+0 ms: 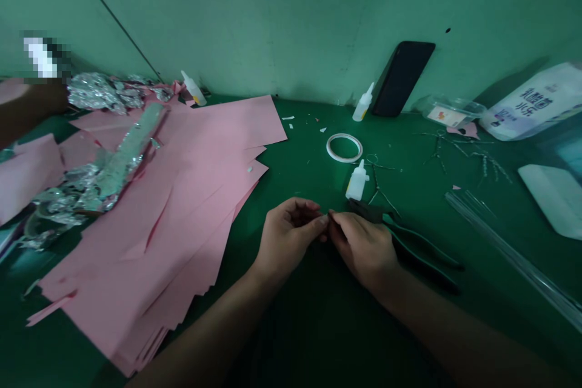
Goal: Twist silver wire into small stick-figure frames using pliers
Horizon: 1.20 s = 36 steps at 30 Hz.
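My left hand (288, 237) and my right hand (364, 248) meet at the fingertips in front of me, both pinching a thin, small piece (328, 216) too small to identify. Just beyond my right hand lie dark-handled pliers (422, 251), their head close to its knuckles and their handles running off to the right. A white glue bottle (357, 182) with a yellow label lies on its side just above my hands. Thin twisted wire twigs (379, 185) lie beside it.
Overlapping cut pink paper sheets (150, 236) and crumpled foil (113, 163) cover the left of the green table mat (309, 133). Behind are a white tape roll (344, 147), a phone (402, 79) and another glue bottle (362, 103). Transparent tubes (513, 248) lie to the right.
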Tool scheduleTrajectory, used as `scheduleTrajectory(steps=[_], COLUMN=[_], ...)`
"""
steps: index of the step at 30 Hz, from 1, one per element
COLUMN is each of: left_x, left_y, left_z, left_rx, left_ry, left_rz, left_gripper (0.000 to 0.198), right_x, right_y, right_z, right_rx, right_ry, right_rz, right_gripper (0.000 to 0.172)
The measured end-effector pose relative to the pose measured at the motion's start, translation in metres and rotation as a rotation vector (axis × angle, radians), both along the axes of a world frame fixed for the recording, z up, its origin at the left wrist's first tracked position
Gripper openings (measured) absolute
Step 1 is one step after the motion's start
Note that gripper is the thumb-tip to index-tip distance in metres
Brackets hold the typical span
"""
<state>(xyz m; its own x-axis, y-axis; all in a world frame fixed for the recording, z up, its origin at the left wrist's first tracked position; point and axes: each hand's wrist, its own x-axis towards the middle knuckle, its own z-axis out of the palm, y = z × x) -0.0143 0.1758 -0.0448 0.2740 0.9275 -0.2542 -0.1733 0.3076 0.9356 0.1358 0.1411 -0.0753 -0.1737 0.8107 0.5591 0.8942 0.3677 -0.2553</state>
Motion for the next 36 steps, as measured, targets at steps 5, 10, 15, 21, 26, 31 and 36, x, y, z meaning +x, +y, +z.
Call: scheduleTrajectory(steps=[5,10,15,21,26,31,36], left_x=[-0.002,-0.002,0.000,0.000,-0.001,-0.003,-0.002], left_y=[0.000,-0.001,-0.001,-0.002,-0.001,0.004,0.004], left_z=[-0.002,-0.001,0.000,0.002,0.002,-0.002,-0.003], left_rx=[0.024,0.070,0.132,0.176,0.207,0.128,0.079], left_ry=[0.038,0.092,0.145,0.210,0.294,0.105,-0.001], left_rz=[-0.038,-0.050,-0.039,-0.054,0.014,0.022,-0.001], left_gripper=[0.019,0.018,0.016,0.014,0.012,0.016,0.016], right_x=[0.002,0.002,0.001,0.001,0.001,0.000,-0.002], right_y=[0.001,-0.001,-0.001,-0.001,-0.001,-0.002,-0.001], right_z=[-0.001,-0.003,-0.005,-0.001,0.001,0.004,0.008], right_rx=[0.001,-0.001,-0.036,-0.079,-0.114,-0.070,-0.104], right_ry=[0.020,0.038,0.094,0.161,0.186,0.210,0.379], right_rz=[-0.004,-0.012,0.010,0.067,0.094,0.082,0.065], right_gripper=[0.020,0.022,0.021,0.018,0.018,0.015,0.014])
